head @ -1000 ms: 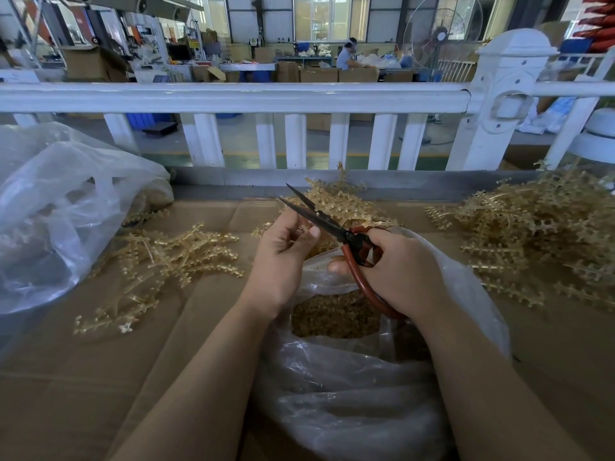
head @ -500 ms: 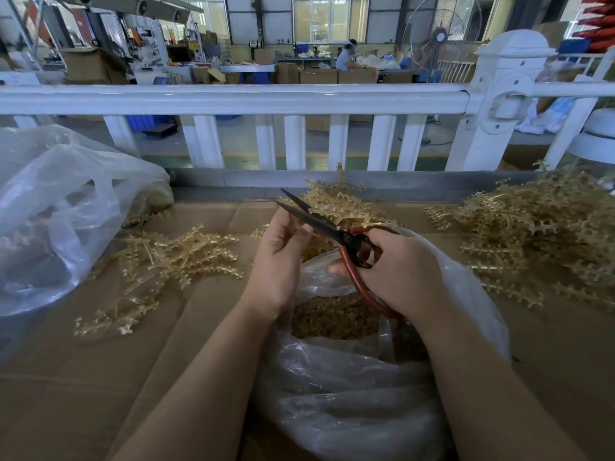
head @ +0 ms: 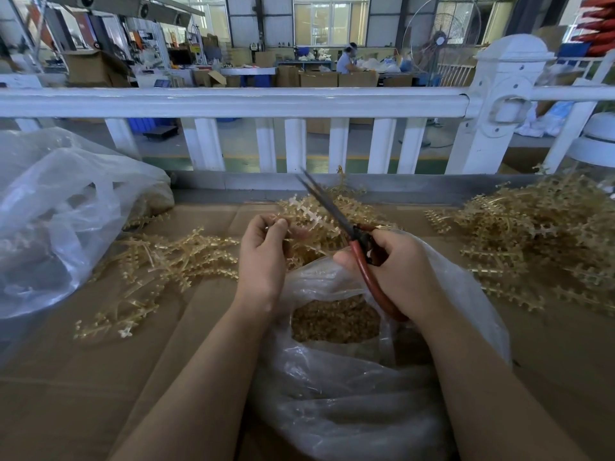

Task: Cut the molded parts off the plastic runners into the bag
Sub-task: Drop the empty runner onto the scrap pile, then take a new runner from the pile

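Runner (head: 311,216) with pale tan molded parts held up over the mouth of the clear bag (head: 359,377), just beyond the bag's far edge. Left hand (head: 263,257) pinches the runner's near end, fingers curled round it. Right hand (head: 399,271) grips the red-handled scissors (head: 346,234), fingers wrapped through the loops; blades look closed or nearly so, pointing up and away, lying against the runner's right side. Bag sits at centre on the cardboard-covered surface (head: 100,394), open, with a heap of cut tan parts (head: 334,321) inside. Loose runners (head: 156,261) lie left of the bag, a bigger pile of runners (head: 539,237) to the right, more behind the hands. Second clear bag (head: 63,214) far left on the surface, crumpled. White railing (head: 233,103) runs along the far edge. Beyond it a workshop floor, cartons, a standing fan (head: 439,38), one person (head: 346,59) seated far back.
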`<state>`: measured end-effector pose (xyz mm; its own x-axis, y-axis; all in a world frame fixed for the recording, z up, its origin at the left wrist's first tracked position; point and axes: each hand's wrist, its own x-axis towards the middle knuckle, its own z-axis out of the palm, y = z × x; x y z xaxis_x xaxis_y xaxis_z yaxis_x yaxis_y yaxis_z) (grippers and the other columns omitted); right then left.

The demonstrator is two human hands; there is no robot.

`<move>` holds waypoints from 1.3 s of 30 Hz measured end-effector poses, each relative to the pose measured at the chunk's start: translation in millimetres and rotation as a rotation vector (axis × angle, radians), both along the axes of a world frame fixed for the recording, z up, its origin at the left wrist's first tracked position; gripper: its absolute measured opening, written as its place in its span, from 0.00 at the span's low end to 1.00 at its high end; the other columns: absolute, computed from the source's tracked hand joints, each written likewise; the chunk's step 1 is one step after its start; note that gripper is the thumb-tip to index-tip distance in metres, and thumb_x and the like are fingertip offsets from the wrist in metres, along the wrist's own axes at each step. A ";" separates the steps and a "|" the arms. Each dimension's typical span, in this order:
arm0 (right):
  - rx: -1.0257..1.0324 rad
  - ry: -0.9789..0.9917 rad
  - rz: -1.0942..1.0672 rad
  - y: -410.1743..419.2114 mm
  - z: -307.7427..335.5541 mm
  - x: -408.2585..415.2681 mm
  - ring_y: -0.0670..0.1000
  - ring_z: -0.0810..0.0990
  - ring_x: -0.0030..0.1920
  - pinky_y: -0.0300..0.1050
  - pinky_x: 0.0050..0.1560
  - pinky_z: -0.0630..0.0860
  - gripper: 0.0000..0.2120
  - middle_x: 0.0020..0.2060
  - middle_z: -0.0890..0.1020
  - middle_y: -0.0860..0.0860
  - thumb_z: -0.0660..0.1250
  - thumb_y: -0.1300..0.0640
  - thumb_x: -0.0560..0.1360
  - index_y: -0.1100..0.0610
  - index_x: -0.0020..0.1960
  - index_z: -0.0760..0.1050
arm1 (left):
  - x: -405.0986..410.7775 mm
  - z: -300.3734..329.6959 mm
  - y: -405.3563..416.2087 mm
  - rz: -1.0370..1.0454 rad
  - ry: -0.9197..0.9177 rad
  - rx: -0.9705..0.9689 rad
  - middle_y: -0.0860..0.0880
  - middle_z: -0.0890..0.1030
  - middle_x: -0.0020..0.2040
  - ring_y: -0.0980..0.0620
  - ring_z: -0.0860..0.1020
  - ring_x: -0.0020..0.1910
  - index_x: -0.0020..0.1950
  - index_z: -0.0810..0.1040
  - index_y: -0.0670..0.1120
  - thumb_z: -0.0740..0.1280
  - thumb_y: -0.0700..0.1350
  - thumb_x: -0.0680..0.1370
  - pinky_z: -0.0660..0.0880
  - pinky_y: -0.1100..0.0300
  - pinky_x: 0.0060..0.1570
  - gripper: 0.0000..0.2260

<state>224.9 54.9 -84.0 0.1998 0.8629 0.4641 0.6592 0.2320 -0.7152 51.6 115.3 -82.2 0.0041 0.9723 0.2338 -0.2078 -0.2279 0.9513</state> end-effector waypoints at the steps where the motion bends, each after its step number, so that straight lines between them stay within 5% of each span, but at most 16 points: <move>1: -0.010 0.050 -0.002 -0.1 0.8 0.2 0.40 0.80 0.35 0.38 0.34 0.73 0.18 0.31 0.81 0.40 0.70 0.30 0.65 0.45 0.35 0.78 | 0.2 1.0 -1.0 -0.011 0.004 0.009 0.47 0.84 0.38 0.59 0.69 0.27 0.45 0.74 0.45 0.60 0.39 0.83 0.67 0.69 0.29 0.07; 7: -0.065 0.346 0.007 -1.2 9.5 0.7 0.48 0.78 0.29 0.52 0.38 0.77 0.20 0.28 0.80 0.54 0.74 0.40 0.71 0.56 0.35 0.79 | 4.1 3.3 -5.8 -0.087 0.090 0.058 0.47 0.85 0.37 0.57 0.76 0.32 0.46 0.72 0.42 0.60 0.39 0.83 0.72 0.66 0.35 0.06; 11: -0.096 0.434 0.005 -0.2 12.4 2.1 0.47 0.79 0.27 0.37 0.33 0.76 0.16 0.28 0.82 0.53 0.75 0.45 0.73 0.58 0.37 0.81 | 5.1 3.0 -9.1 -0.131 0.096 0.067 0.42 0.84 0.39 0.56 0.82 0.36 0.47 0.72 0.42 0.60 0.38 0.83 0.75 0.67 0.37 0.06; 17: -0.244 0.401 0.026 5.5 8.8 4.5 0.45 0.84 0.35 0.39 0.44 0.75 0.08 0.33 0.86 0.50 0.75 0.54 0.74 0.57 0.39 0.83 | 4.8 5.1 -9.9 -0.177 0.030 0.028 0.40 0.83 0.42 0.53 0.84 0.38 0.48 0.73 0.41 0.63 0.40 0.83 0.76 0.66 0.37 0.04; 22: -0.239 0.486 0.040 4.6 13.2 3.6 0.43 0.75 0.24 0.31 0.27 0.70 0.09 0.33 0.85 0.53 0.74 0.57 0.74 0.57 0.36 0.82 | 1.6 5.1 -9.1 -0.272 0.137 -0.019 0.49 0.82 0.38 0.53 0.81 0.37 0.52 0.79 0.40 0.78 0.49 0.65 0.78 0.64 0.37 0.21; 26: -0.227 0.529 0.096 1.5 16.4 3.0 0.44 0.68 0.22 0.33 0.23 0.65 0.09 0.35 0.85 0.57 0.73 0.58 0.76 0.56 0.37 0.82 | 2.8 3.4 -9.7 -0.411 0.271 -0.023 0.49 0.83 0.35 0.54 0.80 0.34 0.44 0.84 0.47 0.78 0.49 0.66 0.78 0.62 0.38 0.10; 30: -0.210 0.501 0.130 -0.1 16.2 -0.3 0.41 0.73 0.23 0.30 0.25 0.67 0.06 0.34 0.85 0.55 0.72 0.60 0.77 0.57 0.41 0.82 | 1.6 4.6 -10.0 -0.462 0.302 -0.012 0.44 0.86 0.41 0.51 0.80 0.40 0.43 0.87 0.47 0.77 0.49 0.68 0.78 0.58 0.45 0.08; 33: -0.198 0.544 0.179 -0.5 16.4 -1.3 0.40 0.79 0.28 0.29 0.31 0.72 0.02 0.35 0.86 0.54 0.73 0.62 0.75 0.59 0.44 0.83 | 1.5 6.8 -11.1 -0.428 0.248 -0.057 0.47 0.83 0.33 0.55 0.76 0.32 0.37 0.87 0.49 0.76 0.47 0.70 0.75 0.64 0.37 0.03; 39: -0.202 0.580 0.222 2.1 12.1 -0.4 0.50 0.83 0.39 0.43 0.46 0.80 0.05 0.38 0.85 0.53 0.76 0.64 0.72 0.59 0.45 0.81 | 3.0 5.1 -9.9 -0.464 0.117 -0.136 0.48 0.79 0.31 0.50 0.74 0.33 0.33 0.84 0.48 0.76 0.45 0.69 0.73 0.56 0.41 0.05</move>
